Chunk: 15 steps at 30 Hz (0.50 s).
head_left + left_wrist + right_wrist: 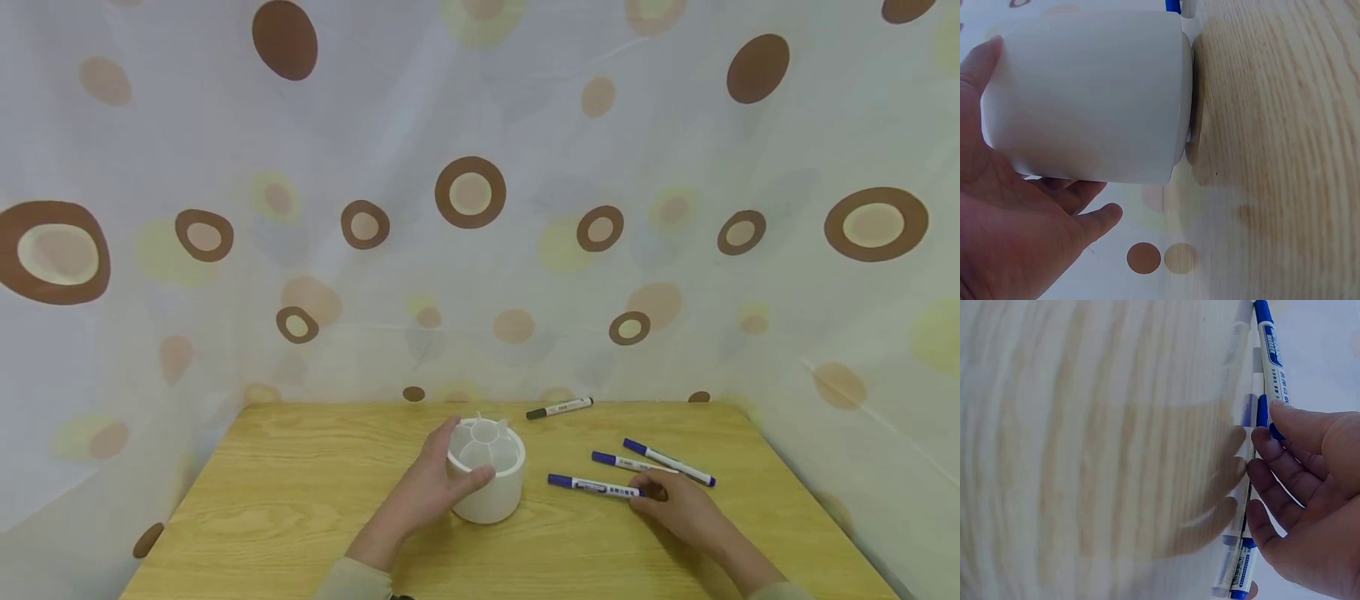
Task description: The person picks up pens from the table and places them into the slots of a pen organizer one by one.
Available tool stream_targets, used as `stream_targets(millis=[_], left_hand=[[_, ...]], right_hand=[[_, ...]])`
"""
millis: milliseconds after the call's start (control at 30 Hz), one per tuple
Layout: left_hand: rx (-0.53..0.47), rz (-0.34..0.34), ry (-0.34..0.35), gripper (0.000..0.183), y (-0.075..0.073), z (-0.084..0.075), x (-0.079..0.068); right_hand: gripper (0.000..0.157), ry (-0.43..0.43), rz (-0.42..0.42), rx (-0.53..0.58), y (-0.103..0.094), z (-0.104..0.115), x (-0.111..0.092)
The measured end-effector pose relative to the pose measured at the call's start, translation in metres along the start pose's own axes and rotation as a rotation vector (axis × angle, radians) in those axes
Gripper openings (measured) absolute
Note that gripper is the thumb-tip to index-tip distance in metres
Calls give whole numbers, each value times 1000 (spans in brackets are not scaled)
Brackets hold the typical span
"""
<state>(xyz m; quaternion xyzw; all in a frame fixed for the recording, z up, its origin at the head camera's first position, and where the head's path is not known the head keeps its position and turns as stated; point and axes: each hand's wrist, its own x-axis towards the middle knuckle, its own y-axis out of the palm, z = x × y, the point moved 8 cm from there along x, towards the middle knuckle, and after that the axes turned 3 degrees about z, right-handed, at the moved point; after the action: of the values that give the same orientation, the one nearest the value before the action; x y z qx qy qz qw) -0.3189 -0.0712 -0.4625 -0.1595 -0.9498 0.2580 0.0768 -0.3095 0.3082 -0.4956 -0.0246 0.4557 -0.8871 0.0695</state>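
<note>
In the head view a white round pen holder (491, 497) with clear dividers inside stands upright on the table. My left hand (423, 492) grips its left side, thumb at the front near the rim. The left wrist view shows the holder's smooth wall (1091, 94) with its base at the wood. To the right, my right hand (682, 507) pinches the end of a white whiteboard marker (596, 487) with a blue cap, which points left towards the holder. Seen from the right wrist, thumb and forefinger meet at the blue end of this marker (1270, 347), which tilts up off the tabletop.
Just behind the right hand lie two more blue-capped markers, a nearer one (626, 462) and a farther one (667, 462). A black-capped marker (558, 408) lies at the table's back edge. Spotted curtain (480, 275) surrounds the wooden table (300, 500) at the back and sides.
</note>
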Motion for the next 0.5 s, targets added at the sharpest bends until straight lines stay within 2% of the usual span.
stream_targets(millis=[267,500], left_hand=[[8,-3,7,111,2,3,1],[0,-9,19,109,1,0,-1]], right_hand=[[13,58,-21,67,-1,4,-4],[23,95,-39,169,-2,8,-3]])
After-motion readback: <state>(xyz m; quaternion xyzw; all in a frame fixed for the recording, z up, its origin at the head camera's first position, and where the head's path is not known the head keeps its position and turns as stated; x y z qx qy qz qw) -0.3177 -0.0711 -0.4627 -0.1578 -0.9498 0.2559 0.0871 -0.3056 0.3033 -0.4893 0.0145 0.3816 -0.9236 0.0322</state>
